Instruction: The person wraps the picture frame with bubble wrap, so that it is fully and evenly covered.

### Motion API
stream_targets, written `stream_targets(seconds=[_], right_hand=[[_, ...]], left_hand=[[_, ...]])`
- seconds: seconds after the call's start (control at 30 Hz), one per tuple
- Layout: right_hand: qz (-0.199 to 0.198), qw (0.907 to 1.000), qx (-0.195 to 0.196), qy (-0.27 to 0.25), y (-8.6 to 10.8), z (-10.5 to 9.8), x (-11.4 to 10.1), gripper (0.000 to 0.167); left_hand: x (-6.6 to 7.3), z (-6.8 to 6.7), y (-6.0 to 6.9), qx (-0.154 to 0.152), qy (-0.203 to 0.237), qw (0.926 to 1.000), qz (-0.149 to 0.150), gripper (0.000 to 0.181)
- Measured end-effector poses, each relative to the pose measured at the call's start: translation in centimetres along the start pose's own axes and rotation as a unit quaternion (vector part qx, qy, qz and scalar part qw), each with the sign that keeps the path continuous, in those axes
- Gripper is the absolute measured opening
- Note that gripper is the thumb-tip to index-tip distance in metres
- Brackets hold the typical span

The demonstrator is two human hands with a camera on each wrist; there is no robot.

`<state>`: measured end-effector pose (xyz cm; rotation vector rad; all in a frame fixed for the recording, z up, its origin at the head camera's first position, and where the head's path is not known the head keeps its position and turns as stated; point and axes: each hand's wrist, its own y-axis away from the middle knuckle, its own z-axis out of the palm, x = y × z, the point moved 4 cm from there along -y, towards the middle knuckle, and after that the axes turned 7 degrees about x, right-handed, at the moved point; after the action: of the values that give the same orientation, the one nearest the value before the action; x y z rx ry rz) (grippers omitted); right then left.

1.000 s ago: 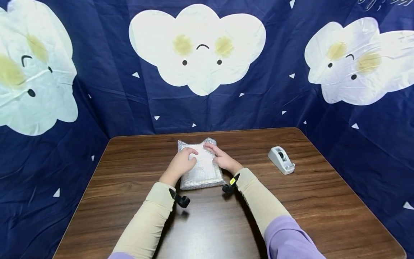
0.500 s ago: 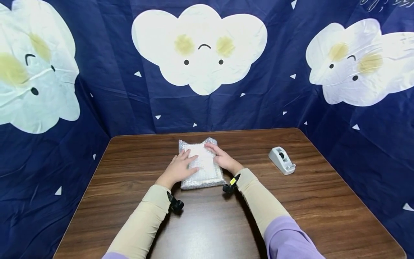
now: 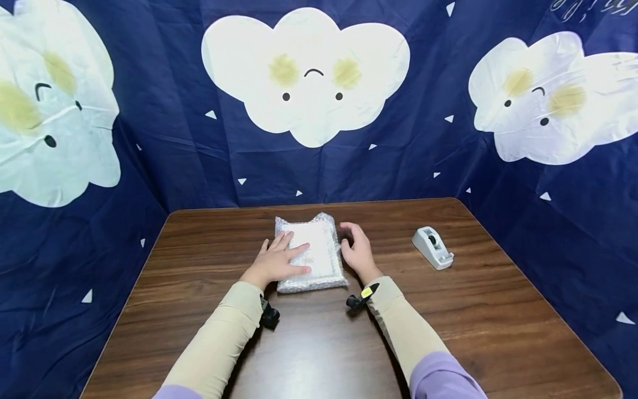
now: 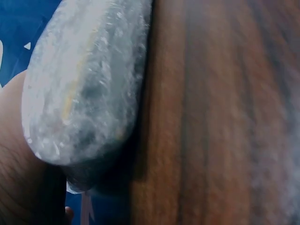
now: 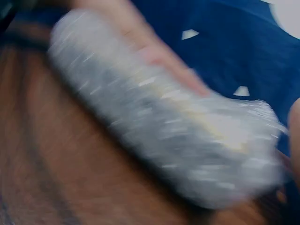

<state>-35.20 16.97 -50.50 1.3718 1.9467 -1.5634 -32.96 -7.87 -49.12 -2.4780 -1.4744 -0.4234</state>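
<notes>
A flat, pale rectangular item wrapped in bubble wrap [image 3: 319, 257] lies on the wooden table, near its far middle. My left hand [image 3: 275, 261] rests across the package's left side, fingers spread and thumb pointing right. Just off the right edge is my right hand [image 3: 360, 252], its fingers loosely bent with nothing in them. The left wrist view shows the wrapped package's near edge [image 4: 89, 93] close up, with part of the left hand [image 4: 16, 154] beside it. In the right wrist view the package [image 5: 159, 112] is blurred, and the left hand [image 5: 154, 51] lies behind it.
A white tape dispenser [image 3: 432, 247] stands on the table [image 3: 498, 310] to the right of the package. Dark blue cloth [image 3: 319, 172] with white clouds hangs behind the table and along both sides.
My left hand has gone from bent fingers to spread flat on the package, slightly to the left. My right hand has lifted off the package and moved right, past its edge.
</notes>
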Motion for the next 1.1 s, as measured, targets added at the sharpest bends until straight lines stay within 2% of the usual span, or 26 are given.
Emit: stream_targets(seconds=[0.07, 0.13, 0.3, 0.47, 0.57, 0.67, 0.77, 0.87, 0.97, 1.1], right_hand=[[-0.054, 0.9937, 0.029, 0.093, 0.1, -1.9, 0.2, 0.036], [-0.096, 0.9807, 0.061, 0.159, 0.1, -3.9, 0.5, 0.032], [-0.145, 0.9478, 0.127, 0.254, 0.7, -9.1, 1.6, 0.027], [-0.154, 0.9183, 0.176, 0.319, 1.8, -14.1, 2.4, 0.026], [-0.112, 0.9047, 0.209, 0.354, 2.4, -17.0, 3.5, 0.025], [-0.022, 0.9025, 0.209, 0.376, 3.2, -19.7, 4.8, 0.029], [0.094, 0.9025, 0.171, 0.384, 4.1, -21.7, 6.0, 0.036], [0.174, 0.9033, 0.141, 0.366, 4.9, -22.9, 6.7, 0.039], [0.202, 0.9109, 0.139, 0.332, 5.4, -23.3, 7.1, 0.040], [0.192, 0.9262, 0.172, 0.275, 5.5, -23.4, 7.1, 0.033]], left_hand=[[0.0, 0.1, 0.0, 0.003, -0.003, 1.0000, 0.000, 0.082], [0.0, 0.1, -0.1, 0.004, -0.003, 1.0000, -0.002, 0.082], [-0.1, 0.2, -0.1, 0.000, 0.013, 0.9999, -0.006, 0.080], [0.1, 0.0, 0.2, -0.005, 0.025, 0.9997, -0.008, 0.078], [0.3, -0.2, 0.2, -0.005, 0.029, 0.9996, -0.006, 0.078], [0.4, -0.2, 0.1, -0.004, 0.030, 0.9995, -0.006, 0.079], [0.5, -0.3, 0.1, -0.002, 0.027, 0.9996, -0.006, 0.078], [0.5, -0.3, 0.1, -0.002, 0.025, 0.9997, -0.008, 0.077], [0.5, -0.3, 0.1, -0.001, 0.027, 0.9996, -0.008, 0.077], [0.4, -0.2, 0.1, -0.001, 0.033, 0.9994, -0.008, 0.078]])
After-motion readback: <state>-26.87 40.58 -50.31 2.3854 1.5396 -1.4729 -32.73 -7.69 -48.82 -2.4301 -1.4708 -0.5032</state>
